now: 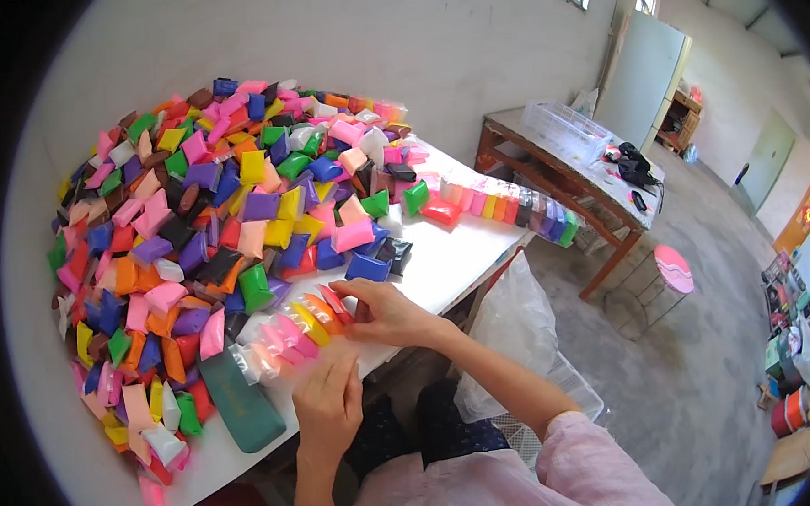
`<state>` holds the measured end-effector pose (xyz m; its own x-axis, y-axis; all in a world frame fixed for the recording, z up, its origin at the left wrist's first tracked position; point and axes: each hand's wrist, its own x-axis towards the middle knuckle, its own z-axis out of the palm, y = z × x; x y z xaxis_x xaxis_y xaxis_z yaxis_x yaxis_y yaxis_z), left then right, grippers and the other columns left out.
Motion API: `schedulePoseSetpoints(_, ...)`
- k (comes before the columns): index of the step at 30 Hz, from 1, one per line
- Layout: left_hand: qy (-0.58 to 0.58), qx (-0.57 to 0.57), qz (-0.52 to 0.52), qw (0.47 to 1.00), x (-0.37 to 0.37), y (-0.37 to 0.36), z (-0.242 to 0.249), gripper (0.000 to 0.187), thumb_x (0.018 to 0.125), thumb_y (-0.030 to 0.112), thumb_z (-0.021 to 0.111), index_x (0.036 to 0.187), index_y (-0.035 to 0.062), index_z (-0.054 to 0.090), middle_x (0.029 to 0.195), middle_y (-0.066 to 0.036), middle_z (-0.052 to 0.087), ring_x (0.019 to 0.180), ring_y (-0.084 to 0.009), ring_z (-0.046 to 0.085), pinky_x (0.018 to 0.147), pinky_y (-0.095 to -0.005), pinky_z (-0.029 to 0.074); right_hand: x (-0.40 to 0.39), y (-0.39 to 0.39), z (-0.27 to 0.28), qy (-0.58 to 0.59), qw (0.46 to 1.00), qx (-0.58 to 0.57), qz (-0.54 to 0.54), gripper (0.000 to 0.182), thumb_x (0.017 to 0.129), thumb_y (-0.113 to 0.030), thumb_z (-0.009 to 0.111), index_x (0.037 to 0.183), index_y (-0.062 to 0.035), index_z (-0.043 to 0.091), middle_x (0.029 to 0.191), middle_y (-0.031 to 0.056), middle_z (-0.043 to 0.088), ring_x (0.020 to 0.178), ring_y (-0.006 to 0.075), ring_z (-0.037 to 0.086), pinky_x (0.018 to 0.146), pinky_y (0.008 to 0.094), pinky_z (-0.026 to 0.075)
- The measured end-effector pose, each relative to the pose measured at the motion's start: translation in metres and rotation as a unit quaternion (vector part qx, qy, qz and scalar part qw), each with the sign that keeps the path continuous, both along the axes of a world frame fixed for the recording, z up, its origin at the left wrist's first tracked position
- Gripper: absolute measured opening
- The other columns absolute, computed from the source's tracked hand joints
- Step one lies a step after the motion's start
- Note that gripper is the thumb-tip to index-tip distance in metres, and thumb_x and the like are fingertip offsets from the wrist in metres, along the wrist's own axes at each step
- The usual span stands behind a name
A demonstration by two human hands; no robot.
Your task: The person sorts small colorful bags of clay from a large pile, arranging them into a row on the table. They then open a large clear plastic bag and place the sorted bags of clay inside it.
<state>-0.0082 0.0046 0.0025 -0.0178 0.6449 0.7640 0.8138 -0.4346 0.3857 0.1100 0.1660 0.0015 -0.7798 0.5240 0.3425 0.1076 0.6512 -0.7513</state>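
Note:
My right hand (385, 314) pinches a small red packet (335, 304) at the right end of a short row on the white table (465, 254). Beside it in that row stand an orange packet (322, 313), a yellow packet (311, 324) and several pink packets (286, 338), wrapped in clear plastic. My left hand (329, 404) is closed, with curled fingers, just in front of the row near the table's edge. Whatever its fingers may hold is hidden. A dark green oblong case (241, 404) lies to the left of the row.
A large heap of colourful packets (184, 237) covers the table's left and back. Another row of packets (512, 206) lies at the far right edge. Beyond are a wooden table (556, 158) with a clear plastic bin (568, 127), a pink-topped stool (673, 268) and a plastic bag (516, 325).

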Motion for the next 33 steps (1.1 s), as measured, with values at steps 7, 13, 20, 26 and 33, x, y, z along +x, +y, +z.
schedulePoseSetpoints(7,-0.026,-0.063,-0.005,0.998,-0.002,0.016,-0.010,0.014,0.085,-0.003,0.062,0.098,-0.0016,0.065,0.092,-0.018,0.067,0.082,-0.0342,0.067,0.070,-0.0383,0.053,0.018,-0.008,0.001,0.056,0.998,0.001,-0.024,0.062,0.074,0.000,0.072,0.133,0.0000,0.053,0.112,0.0126,0.063,0.076,0.0150,0.062,0.068,0.0288,0.052)
schedulePoseSetpoints(13,-0.055,-0.041,-0.006,0.998,-0.003,0.017,-0.012,0.013,0.083,0.002,0.064,0.095,0.0001,0.064,0.083,-0.016,0.062,0.075,-0.0335,0.063,0.067,-0.0403,0.050,0.024,0.008,0.005,0.079,0.968,0.195,-0.139,0.047,0.071,0.006,0.073,0.116,-0.0043,0.064,0.113,0.0118,0.063,0.069,0.0168,0.063,0.063,0.0294,0.052)
schedulePoseSetpoints(20,-0.042,-0.037,-0.003,0.998,-0.003,0.017,-0.012,0.015,0.081,0.004,0.063,0.096,0.0012,0.062,0.079,-0.014,0.059,0.072,-0.0324,0.060,0.064,-0.0407,0.048,0.007,0.039,0.003,-0.062,0.933,0.301,-0.186,0.037,0.083,-0.016,0.070,0.119,-0.0137,0.064,0.116,0.0110,0.062,0.090,0.0303,0.067,0.075,0.0395,0.055)
schedulePoseSetpoints(26,-0.049,-0.049,-0.005,0.998,-0.003,0.016,-0.011,0.014,0.081,0.004,0.062,0.095,0.0015,0.062,0.078,-0.014,0.058,0.071,-0.0317,0.060,0.066,-0.0403,0.049,0.008,0.048,0.007,-0.096,0.907,0.339,-0.229,0.035,0.082,-0.019,0.072,0.115,-0.0138,0.064,0.110,0.0100,0.061,0.087,0.0283,0.067,0.069,0.0401,0.055)
schedulePoseSetpoints(33,-0.033,-0.064,0.011,0.997,-0.003,0.017,-0.014,0.015,0.081,0.006,0.064,0.095,0.0021,0.063,0.079,-0.012,0.059,0.068,-0.0299,0.062,0.063,-0.0390,0.051,-0.063,0.033,0.066,-0.002,0.938,0.329,-0.110,0.032,0.080,-0.017,0.072,0.111,-0.0126,0.063,0.098,0.0124,0.061,0.083,0.0315,0.065,0.067,0.0418,0.051)
